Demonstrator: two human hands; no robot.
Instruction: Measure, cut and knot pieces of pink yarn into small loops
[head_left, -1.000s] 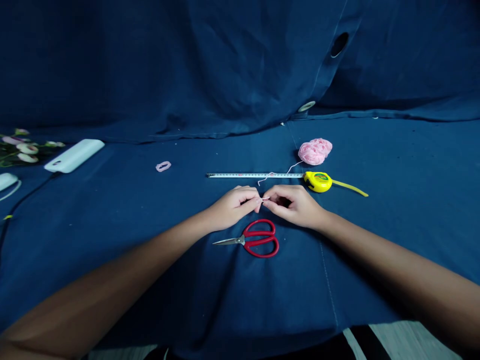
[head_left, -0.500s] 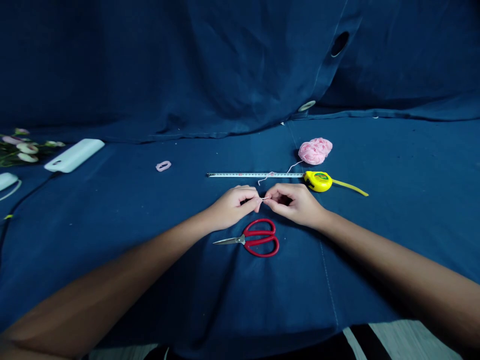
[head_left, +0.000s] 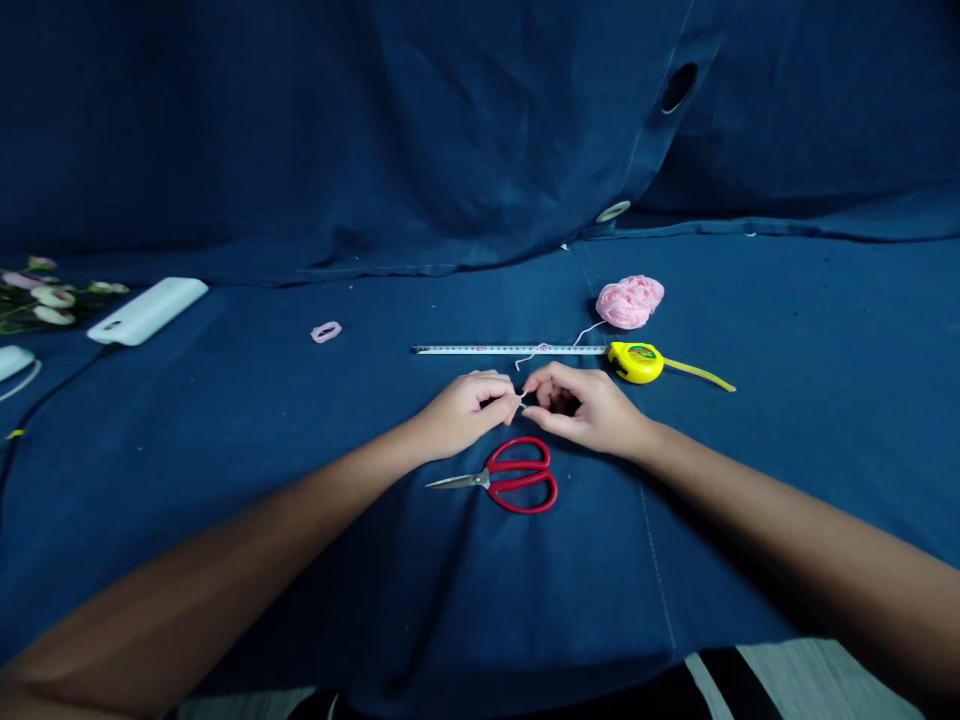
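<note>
My left hand (head_left: pixel 466 411) and my right hand (head_left: pixel 583 405) meet fingertip to fingertip over the blue cloth, both pinched on a short bit of pale pink yarn (head_left: pixel 523 399). Red-handled scissors (head_left: pixel 504 480) lie shut just below my hands, blades pointing left. A yellow tape measure (head_left: pixel 635 362) rests right of my right hand, its metal tape (head_left: pixel 502 350) pulled out to the left. A pink yarn ball (head_left: pixel 630 301) sits behind it, with a loose strand trailing across the tape.
A small pink loop (head_left: pixel 326 332) lies left of the tape. At far left are a white flat case (head_left: pixel 147 310), artificial flowers (head_left: pixel 41 298) and a white object with a cable (head_left: pixel 15 363). Blue cloth (head_left: pixel 787 420) covers the surface and rises behind.
My right hand's fingers have shifted slightly left and closed in on the left fingertips. Nothing else has moved.
</note>
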